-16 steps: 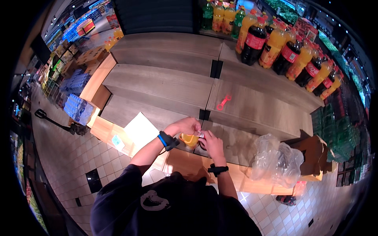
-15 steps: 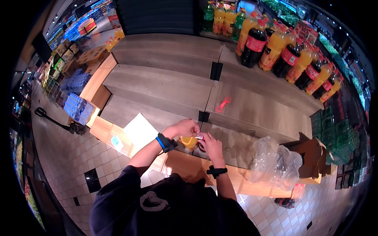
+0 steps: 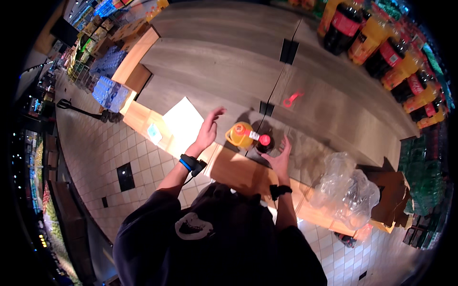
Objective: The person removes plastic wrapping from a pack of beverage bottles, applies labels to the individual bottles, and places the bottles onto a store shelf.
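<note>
An orange-drink bottle with a handle and a dark cola bottle with a red cap stand side by side on the lowest shelf step. A red bottle-carrier strip with a white label spans their necks. My left hand is open, left of the orange bottle and apart from it. On the other side my right hand is open with fingers spread, close beside the cola bottle; whether it touches is unclear. Another red carrier strip lies on the step above.
White paper lies left of my left hand. Clear plastic wrap and a torn cardboard box sit at the right. Rows of cola and orange bottles line the upper right step. A pallet jack stands at far left.
Both hands have let go of the bottle tops and moved apart to either side, fingers opening. The carrier strip across the two necks now shows fully. The view has shifted nearer the lower shelf.
</note>
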`<state>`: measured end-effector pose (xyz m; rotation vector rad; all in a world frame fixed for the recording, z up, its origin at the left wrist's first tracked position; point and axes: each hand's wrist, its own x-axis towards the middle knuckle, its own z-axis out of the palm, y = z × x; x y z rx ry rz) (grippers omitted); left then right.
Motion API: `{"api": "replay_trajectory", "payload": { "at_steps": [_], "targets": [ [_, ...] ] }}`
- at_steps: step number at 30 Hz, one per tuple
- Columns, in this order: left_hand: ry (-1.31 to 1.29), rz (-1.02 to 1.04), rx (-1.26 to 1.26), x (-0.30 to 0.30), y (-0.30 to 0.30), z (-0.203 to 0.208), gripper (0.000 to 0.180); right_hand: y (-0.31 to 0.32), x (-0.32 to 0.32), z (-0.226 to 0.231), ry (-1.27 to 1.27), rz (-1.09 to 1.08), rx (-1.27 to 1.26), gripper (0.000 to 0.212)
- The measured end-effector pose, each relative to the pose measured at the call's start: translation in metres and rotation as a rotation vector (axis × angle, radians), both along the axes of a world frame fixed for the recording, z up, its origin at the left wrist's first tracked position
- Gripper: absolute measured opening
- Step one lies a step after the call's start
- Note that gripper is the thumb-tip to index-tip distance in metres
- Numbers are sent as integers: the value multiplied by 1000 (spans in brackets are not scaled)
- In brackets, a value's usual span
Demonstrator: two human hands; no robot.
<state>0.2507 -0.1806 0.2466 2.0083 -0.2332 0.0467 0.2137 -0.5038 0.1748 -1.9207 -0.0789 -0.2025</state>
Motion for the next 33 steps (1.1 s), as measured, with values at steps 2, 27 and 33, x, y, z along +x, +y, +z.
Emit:
{"api": "replay_trajectory", "payload": {
  "at_steps": [2, 27, 33],
  "targets": [
    [85, -1, 78, -8, 17, -42, 93, -3, -2, -51, 115, 103, 27, 123],
    [-14, -231, -474, 217, -75, 145, 73, 7, 251, 206, -167, 24, 288, 92],
    [-429, -27, -349, 335, -87, 241, 83, 16, 408, 265, -398, 11, 322, 98]
  ]
}}
